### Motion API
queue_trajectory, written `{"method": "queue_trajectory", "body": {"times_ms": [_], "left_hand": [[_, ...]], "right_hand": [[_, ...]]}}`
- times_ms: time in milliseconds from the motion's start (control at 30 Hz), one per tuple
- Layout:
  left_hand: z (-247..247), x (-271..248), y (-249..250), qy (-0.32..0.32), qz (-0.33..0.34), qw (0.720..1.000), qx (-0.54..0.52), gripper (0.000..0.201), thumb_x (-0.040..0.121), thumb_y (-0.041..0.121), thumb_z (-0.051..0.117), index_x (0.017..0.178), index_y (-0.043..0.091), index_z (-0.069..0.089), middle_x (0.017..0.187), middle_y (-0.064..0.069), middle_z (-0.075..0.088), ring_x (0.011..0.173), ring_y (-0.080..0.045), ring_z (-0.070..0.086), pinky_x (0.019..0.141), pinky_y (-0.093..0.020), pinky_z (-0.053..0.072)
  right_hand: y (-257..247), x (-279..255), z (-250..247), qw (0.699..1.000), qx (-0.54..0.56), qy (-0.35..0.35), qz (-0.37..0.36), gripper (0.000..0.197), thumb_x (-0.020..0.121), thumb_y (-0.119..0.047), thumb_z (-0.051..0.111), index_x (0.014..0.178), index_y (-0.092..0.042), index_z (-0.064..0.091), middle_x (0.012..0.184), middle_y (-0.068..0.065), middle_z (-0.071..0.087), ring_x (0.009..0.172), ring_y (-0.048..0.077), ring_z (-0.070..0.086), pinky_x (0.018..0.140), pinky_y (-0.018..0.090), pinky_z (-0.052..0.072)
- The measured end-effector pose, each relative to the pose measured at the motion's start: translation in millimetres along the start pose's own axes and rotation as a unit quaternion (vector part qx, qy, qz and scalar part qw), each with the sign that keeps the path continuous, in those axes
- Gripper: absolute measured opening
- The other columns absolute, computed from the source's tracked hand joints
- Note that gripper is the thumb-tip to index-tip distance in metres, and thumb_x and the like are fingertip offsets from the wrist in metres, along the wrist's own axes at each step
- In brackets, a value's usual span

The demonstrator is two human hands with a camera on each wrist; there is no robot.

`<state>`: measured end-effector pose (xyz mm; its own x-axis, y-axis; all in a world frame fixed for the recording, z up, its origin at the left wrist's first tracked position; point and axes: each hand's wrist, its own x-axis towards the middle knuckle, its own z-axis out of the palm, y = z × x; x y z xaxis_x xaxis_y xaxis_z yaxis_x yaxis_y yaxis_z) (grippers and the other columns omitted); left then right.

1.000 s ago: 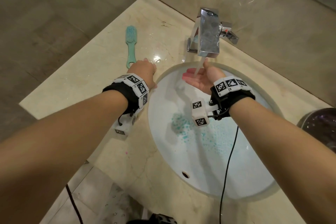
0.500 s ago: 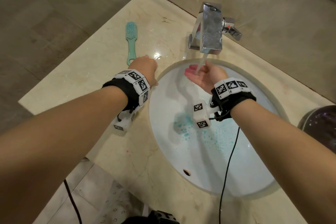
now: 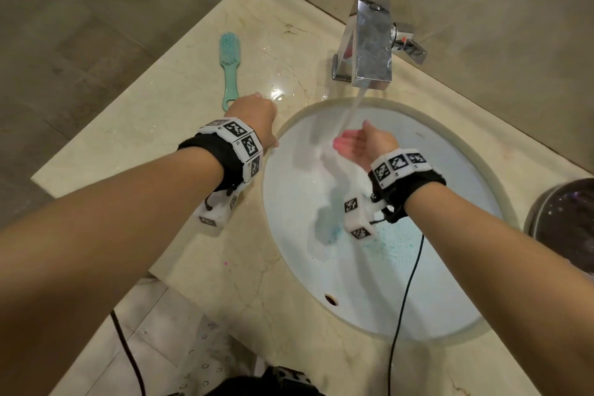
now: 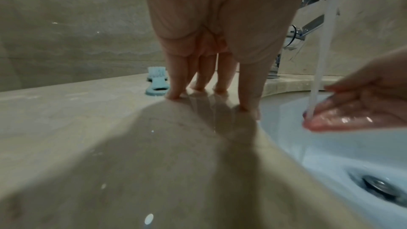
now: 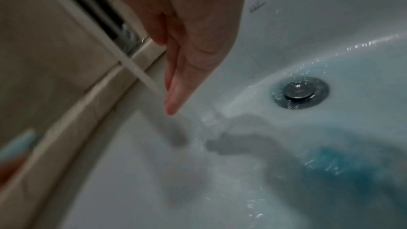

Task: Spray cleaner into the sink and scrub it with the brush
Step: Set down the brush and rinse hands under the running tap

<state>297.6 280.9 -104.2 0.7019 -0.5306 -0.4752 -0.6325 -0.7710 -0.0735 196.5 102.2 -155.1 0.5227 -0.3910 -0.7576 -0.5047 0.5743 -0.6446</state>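
Note:
The white oval sink [image 3: 456, 190] is set into a beige marble counter and holds blue cleaner foam [image 3: 334, 231] on its left wall. Water runs from the chrome faucet [image 3: 373, 42] onto my right hand [image 3: 356, 145], which is held palm up with straight fingers in the stream. My left hand [image 3: 257, 116] rests with straight fingertips on the counter at the sink's left rim, holding nothing. The teal brush [image 3: 230, 64] lies on the counter just beyond the left hand, bristles away from me. No spray bottle is in view.
Tiled walls meet behind the faucet at the counter's back corner. A dark round bin [image 3: 565, 228] stands at the right edge. The drain [image 5: 299, 91] sits at the sink bottom. A black cable [image 3: 405, 292] hangs from my right wrist over the sink.
The right hand stays under the running water and has drawn slightly back. The blue foam has thinned and spread down the bowl. The left hand has not moved.

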Motion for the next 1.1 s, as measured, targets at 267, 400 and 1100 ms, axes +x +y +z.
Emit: {"method": "queue_trajectory", "body": {"times_ms": [267, 400, 1100], "left_hand": [[-2, -3, 0, 0.0, 0.0, 1.0, -0.004, 0.051, 0.085, 0.043, 0.062, 0.121, 0.008, 0.052, 0.118, -0.013, 0.05, 0.091, -0.026, 0.05, 0.069, -0.03, 0.035], [-2, -4, -1, 0.007, 0.006, 1.0, -0.009, 0.052, 0.084, 0.042, 0.064, 0.122, 0.008, 0.053, 0.115, -0.014, 0.05, 0.083, -0.023, 0.042, 0.068, -0.03, 0.034], [-3, -3, -1, 0.009, 0.005, 1.0, -0.009, 0.049, 0.084, 0.044, 0.062, 0.118, 0.008, 0.054, 0.104, -0.011, 0.049, 0.081, -0.022, 0.038, 0.067, -0.029, 0.032]], "right_hand": [[-7, -29, 31, 0.984, 0.089, -0.15, 0.019, 0.044, 0.104, -0.019, 0.026, 0.101, 0.014, 0.055, 0.103, 0.028, 0.061, 0.091, 0.034, 0.062, 0.077, 0.034, 0.056], [29, -47, 44, 0.953, -0.094, -0.245, 0.153, 0.046, 0.103, -0.023, 0.031, 0.115, 0.014, 0.054, 0.112, 0.03, 0.062, 0.097, 0.035, 0.064, 0.078, 0.033, 0.058], [7, -25, 43, 0.984, 0.121, -0.113, 0.066, 0.042, 0.102, -0.012, 0.027, 0.125, 0.018, 0.044, 0.101, 0.025, 0.062, 0.09, 0.034, 0.064, 0.068, 0.03, 0.058]]}}
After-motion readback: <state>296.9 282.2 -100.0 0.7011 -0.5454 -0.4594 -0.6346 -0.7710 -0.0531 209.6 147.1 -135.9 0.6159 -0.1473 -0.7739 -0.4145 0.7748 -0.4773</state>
